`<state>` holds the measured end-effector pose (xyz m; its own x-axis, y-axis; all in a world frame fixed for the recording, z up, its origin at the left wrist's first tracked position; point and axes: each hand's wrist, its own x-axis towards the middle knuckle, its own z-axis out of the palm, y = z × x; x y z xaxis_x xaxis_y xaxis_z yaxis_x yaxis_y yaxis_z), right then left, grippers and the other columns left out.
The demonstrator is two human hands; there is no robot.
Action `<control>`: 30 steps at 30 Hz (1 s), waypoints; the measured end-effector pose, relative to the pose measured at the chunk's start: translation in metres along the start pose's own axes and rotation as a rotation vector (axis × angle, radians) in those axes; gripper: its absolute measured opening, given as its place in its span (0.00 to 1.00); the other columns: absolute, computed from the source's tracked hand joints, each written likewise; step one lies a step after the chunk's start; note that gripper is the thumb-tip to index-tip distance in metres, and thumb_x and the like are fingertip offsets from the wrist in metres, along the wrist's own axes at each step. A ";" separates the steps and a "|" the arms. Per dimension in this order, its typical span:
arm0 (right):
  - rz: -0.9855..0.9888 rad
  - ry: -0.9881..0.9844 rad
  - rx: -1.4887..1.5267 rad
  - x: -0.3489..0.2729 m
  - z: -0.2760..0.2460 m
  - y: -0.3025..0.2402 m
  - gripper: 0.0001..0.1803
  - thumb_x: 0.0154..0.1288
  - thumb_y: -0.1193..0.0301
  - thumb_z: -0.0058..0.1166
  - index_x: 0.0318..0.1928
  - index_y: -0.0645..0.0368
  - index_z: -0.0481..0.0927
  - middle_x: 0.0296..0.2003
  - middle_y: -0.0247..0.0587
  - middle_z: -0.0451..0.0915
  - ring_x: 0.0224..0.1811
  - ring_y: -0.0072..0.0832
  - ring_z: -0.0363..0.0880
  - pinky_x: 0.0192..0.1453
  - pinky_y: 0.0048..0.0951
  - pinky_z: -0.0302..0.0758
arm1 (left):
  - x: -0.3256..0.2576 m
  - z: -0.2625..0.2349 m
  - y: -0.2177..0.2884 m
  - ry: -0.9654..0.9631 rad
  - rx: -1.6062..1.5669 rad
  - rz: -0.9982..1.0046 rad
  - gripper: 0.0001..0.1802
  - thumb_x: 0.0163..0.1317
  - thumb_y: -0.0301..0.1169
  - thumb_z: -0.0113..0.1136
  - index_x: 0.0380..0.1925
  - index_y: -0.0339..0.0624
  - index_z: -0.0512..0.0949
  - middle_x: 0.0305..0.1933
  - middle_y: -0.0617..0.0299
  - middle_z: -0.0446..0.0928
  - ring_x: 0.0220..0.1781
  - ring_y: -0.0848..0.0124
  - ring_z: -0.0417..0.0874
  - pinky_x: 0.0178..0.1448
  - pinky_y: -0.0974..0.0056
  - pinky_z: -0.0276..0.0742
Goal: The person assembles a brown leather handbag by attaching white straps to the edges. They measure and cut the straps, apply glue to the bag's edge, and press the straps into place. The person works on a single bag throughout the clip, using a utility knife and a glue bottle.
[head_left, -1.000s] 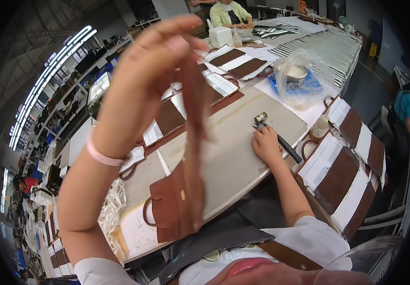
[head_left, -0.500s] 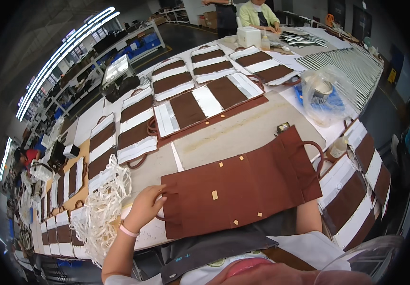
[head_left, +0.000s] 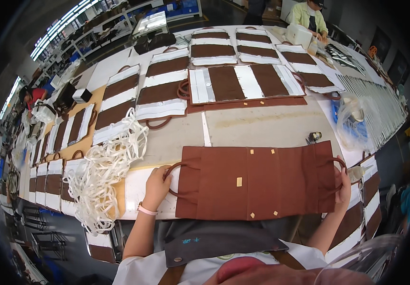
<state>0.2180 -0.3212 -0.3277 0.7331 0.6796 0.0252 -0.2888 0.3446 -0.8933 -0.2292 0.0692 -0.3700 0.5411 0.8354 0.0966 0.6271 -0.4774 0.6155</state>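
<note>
My left hand (head_left: 156,186) curls its fingers around the round handle loop (head_left: 172,176) at the left end of the brown leather panel (head_left: 257,181), which lies flat and spread out across the near edge of the worktable (head_left: 262,126); my right hand (head_left: 343,186) grips the matching loop at the panel's right end, fingers bent over the edge. Just to the left of my left hand sits a tangled heap of white straps (head_left: 105,173), close enough to crowd that side. Beyond the panel a small metal tool (head_left: 313,137) rests near its far right corner, and a clear plastic bag (head_left: 354,122) sits further right. Rows of brown and white panels (head_left: 245,80) cover the far half of the table. Both my forearms come up from below, elbows wide apart. Between the panel and those rows there is a bare strip of tabletop.
</note>
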 end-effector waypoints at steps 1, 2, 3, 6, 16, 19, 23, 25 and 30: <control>0.008 -0.011 0.067 0.000 0.000 0.002 0.32 0.79 0.56 0.43 0.74 0.58 0.56 0.66 0.60 0.69 0.68 0.50 0.71 0.69 0.53 0.72 | 0.001 -0.002 -0.002 -0.005 0.015 0.005 0.17 0.60 0.26 0.62 0.50 0.40 0.79 0.41 0.50 0.77 0.39 0.55 0.81 0.44 0.56 0.77; 0.018 -0.019 0.131 0.001 0.003 0.001 0.31 0.79 0.56 0.41 0.74 0.58 0.56 0.67 0.59 0.68 0.69 0.51 0.70 0.70 0.54 0.71 | 0.000 -0.007 0.001 0.066 0.022 0.028 0.16 0.60 0.25 0.61 0.50 0.39 0.79 0.41 0.50 0.77 0.40 0.54 0.81 0.44 0.56 0.77; 0.017 0.002 0.161 0.003 0.011 0.000 0.31 0.79 0.56 0.41 0.74 0.58 0.57 0.68 0.59 0.68 0.69 0.51 0.70 0.70 0.54 0.70 | -0.002 -0.016 0.009 0.136 0.030 0.051 0.15 0.61 0.24 0.60 0.49 0.39 0.78 0.40 0.50 0.77 0.40 0.54 0.81 0.45 0.56 0.77; 0.033 0.046 0.294 0.012 0.026 0.004 0.29 0.80 0.56 0.39 0.73 0.57 0.59 0.69 0.56 0.67 0.70 0.49 0.69 0.71 0.55 0.69 | -0.007 -0.035 -0.003 0.318 -0.118 0.066 0.14 0.66 0.21 0.54 0.51 0.37 0.77 0.41 0.54 0.77 0.34 0.62 0.80 0.40 0.61 0.77; -0.208 -0.010 0.335 0.044 0.067 0.024 0.24 0.82 0.59 0.35 0.71 0.55 0.60 0.70 0.48 0.67 0.72 0.44 0.66 0.72 0.58 0.68 | -0.026 -0.096 -0.007 0.640 -0.463 -0.030 0.18 0.74 0.23 0.48 0.62 0.34 0.73 0.53 0.57 0.80 0.31 0.86 0.69 0.31 0.78 0.66; -0.217 -0.021 0.283 0.050 0.058 0.029 0.24 0.82 0.60 0.36 0.71 0.54 0.60 0.69 0.47 0.68 0.71 0.44 0.67 0.71 0.57 0.70 | -0.038 -0.100 -0.010 0.645 -0.386 -0.085 0.19 0.74 0.23 0.49 0.63 0.36 0.74 0.52 0.59 0.80 0.30 0.86 0.69 0.30 0.78 0.65; -0.201 0.026 0.258 0.049 0.049 0.036 0.24 0.81 0.61 0.37 0.71 0.54 0.60 0.68 0.47 0.69 0.70 0.43 0.69 0.72 0.55 0.70 | -0.048 -0.095 -0.020 0.618 -0.257 -0.106 0.20 0.74 0.24 0.49 0.64 0.40 0.75 0.43 0.64 0.79 0.29 0.84 0.67 0.31 0.76 0.64; -0.197 0.035 0.236 0.043 0.054 0.036 0.24 0.81 0.61 0.39 0.70 0.57 0.61 0.66 0.48 0.71 0.68 0.43 0.71 0.71 0.54 0.72 | -0.055 -0.092 -0.019 0.590 -0.196 -0.113 0.21 0.73 0.21 0.48 0.64 0.40 0.75 0.41 0.64 0.79 0.28 0.83 0.66 0.32 0.74 0.64; -0.070 0.149 -0.103 0.039 0.044 0.039 0.24 0.81 0.63 0.41 0.70 0.59 0.63 0.62 0.51 0.75 0.61 0.37 0.78 0.63 0.39 0.78 | -0.057 -0.075 -0.024 0.449 -0.041 -0.059 0.23 0.70 0.19 0.50 0.63 0.42 0.77 0.40 0.60 0.78 0.33 0.74 0.71 0.39 0.70 0.69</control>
<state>0.2078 -0.2525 -0.3417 0.8346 0.5501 0.0294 -0.1744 0.3145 -0.9331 -0.3175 0.0537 -0.3316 0.2026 0.9006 0.3846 0.6223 -0.4217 0.6596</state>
